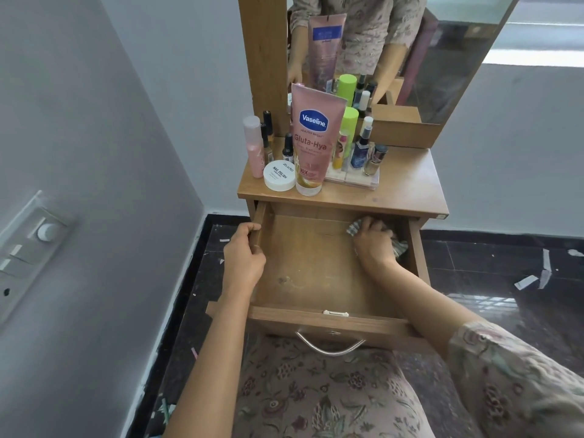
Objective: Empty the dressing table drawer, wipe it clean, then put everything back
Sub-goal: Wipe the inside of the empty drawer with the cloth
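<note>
The cloth point(398, 245) is soft and light — it bunches easily, so a flat palm pressing it down should work better than a pinch. It lies in the far right corner of the emptied drawer point(316, 279), crumpled under the curled right hand point(374, 240). The left hand point(245, 257) clasps the drawer's left wall, arm extended, steadying it; the bottles wait on the desk point(407, 181).

Cloth point(398, 246) in the open drawer's point(316, 279) rear right corner, bottles point(344, 140) on the tabletop point(407, 181) behind.

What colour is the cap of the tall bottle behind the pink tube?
Bright lime green cap, seen in the head view.
</note>
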Demonstrator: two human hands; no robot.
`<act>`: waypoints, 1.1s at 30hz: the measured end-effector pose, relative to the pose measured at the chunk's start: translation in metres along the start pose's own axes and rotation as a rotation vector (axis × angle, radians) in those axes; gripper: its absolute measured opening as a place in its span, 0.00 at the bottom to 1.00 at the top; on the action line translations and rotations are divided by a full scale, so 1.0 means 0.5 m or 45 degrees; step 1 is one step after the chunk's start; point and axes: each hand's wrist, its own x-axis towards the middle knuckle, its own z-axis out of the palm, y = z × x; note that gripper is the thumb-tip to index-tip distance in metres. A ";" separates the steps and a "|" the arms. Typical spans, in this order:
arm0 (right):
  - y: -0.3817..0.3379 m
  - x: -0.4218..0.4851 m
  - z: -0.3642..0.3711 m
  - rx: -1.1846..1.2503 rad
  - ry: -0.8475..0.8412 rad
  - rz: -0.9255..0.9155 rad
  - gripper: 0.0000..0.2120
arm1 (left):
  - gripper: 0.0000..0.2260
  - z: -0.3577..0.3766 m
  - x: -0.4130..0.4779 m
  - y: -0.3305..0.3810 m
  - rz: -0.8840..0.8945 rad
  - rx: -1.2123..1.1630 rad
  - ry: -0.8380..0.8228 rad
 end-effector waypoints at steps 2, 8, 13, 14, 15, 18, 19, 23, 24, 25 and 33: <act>-0.003 0.008 0.002 -0.077 -0.070 0.015 0.18 | 0.19 0.000 -0.002 0.002 -0.009 -0.004 0.000; 0.008 0.040 -0.038 0.097 -0.467 0.158 0.20 | 0.19 -0.001 -0.002 0.001 -0.002 -0.009 0.003; 0.029 -0.007 -0.043 0.169 -0.688 0.091 0.24 | 0.19 0.001 0.000 -0.001 -0.013 -0.011 0.003; 0.030 -0.023 -0.039 0.167 -0.709 0.053 0.22 | 0.19 0.001 0.000 -0.002 -0.015 -0.017 0.002; 0.033 -0.040 -0.037 0.180 -0.716 0.002 0.19 | 0.19 0.002 0.001 -0.003 -0.015 -0.024 0.001; 0.043 -0.092 -0.038 0.168 -0.681 -0.186 0.15 | 0.20 0.002 0.003 -0.006 -0.028 -0.032 -0.003; 0.045 -0.106 -0.040 0.163 -0.670 -0.225 0.16 | 0.20 0.002 0.003 -0.006 -0.032 -0.033 -0.004; 0.054 -0.123 -0.069 0.280 -0.641 -0.257 0.15 | 0.20 0.004 0.002 -0.007 -0.032 -0.048 -0.002; 0.059 -0.120 -0.076 0.310 -0.605 -0.259 0.14 | 0.20 0.004 0.002 -0.006 -0.033 -0.048 -0.001; 0.064 -0.115 -0.082 0.332 -0.553 -0.260 0.14 | 0.20 0.004 0.003 -0.005 -0.037 -0.048 -0.001; 0.060 -0.088 -0.087 0.519 -0.120 -0.344 0.15 | 0.20 0.004 0.009 -0.009 -0.033 -0.050 -0.017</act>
